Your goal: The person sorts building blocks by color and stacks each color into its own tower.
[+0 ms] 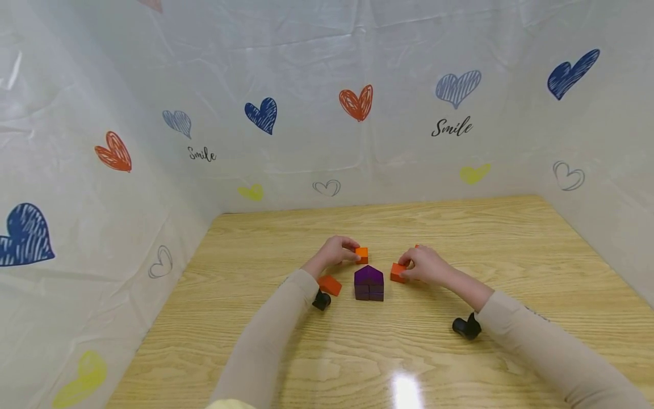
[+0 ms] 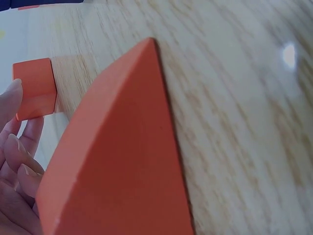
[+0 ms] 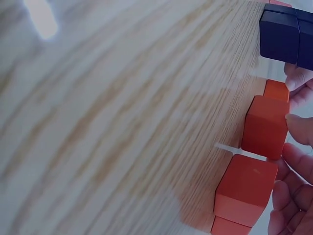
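Note:
My left hand point(image 1: 338, 250) pinches an orange block point(image 1: 361, 255) behind the purple blocks; in the left wrist view its thumb rests on one side of this block point(image 2: 35, 89). On the right, my right hand point(image 1: 425, 266) holds a red-orange cube point(image 1: 398, 272) between thumb and fingers, low over the table. A second red-orange block point(image 3: 247, 186) lies beside that cube in the right wrist view, near the curled fingers. Between the hands stands a dark purple block stack point(image 1: 369, 284) with a peaked top. Under my left wrist lies an orange wedge block point(image 1: 330, 285), large in the left wrist view.
The wooden table point(image 1: 368, 352) meets a pale curtain point(image 1: 306, 159) printed with hearts at its back and sides. Black wrist camera mounts point(image 1: 466, 327) hang under both sleeves. A bit of orange point(image 1: 417, 246) shows behind my right hand.

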{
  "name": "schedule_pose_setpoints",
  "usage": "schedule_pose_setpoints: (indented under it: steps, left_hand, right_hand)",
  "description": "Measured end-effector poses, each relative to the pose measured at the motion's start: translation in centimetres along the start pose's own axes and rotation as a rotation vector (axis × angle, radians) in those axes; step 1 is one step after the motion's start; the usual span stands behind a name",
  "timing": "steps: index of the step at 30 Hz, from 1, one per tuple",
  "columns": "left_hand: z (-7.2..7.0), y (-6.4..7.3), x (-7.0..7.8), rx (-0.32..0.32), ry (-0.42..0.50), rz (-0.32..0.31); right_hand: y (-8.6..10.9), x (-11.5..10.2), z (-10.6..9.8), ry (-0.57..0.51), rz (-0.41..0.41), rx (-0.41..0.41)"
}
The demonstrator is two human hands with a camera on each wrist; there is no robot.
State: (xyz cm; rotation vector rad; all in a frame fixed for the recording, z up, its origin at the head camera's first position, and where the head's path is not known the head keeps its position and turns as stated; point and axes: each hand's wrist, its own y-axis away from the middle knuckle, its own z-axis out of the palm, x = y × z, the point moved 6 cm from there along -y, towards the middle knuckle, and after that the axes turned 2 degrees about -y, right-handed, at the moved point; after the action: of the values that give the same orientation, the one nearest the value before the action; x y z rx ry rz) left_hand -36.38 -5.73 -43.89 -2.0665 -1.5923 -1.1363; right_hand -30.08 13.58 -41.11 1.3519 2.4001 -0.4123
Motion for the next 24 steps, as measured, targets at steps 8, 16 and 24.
schedule_pose_setpoints:
  steps: [8, 16, 24]
  left_hand:
    - [0.1, 0.1, -0.1, -0.005, 0.012, -0.012]
    - [0.0, 0.0, 0.0, -0.004, 0.012, -0.010]
    - [0.0, 0.1, 0.0, -0.007, 0.020, -0.022]
  right_hand:
    - [-0.5, -0.3, -0.1, 0.029, -0.042, 0.044]
    - [-2.4, -0.3, 0.1, 0.076, -0.034, 0.055]
    - [-4.4, -0.2, 0.7, 0.096, 0.003, 0.018]
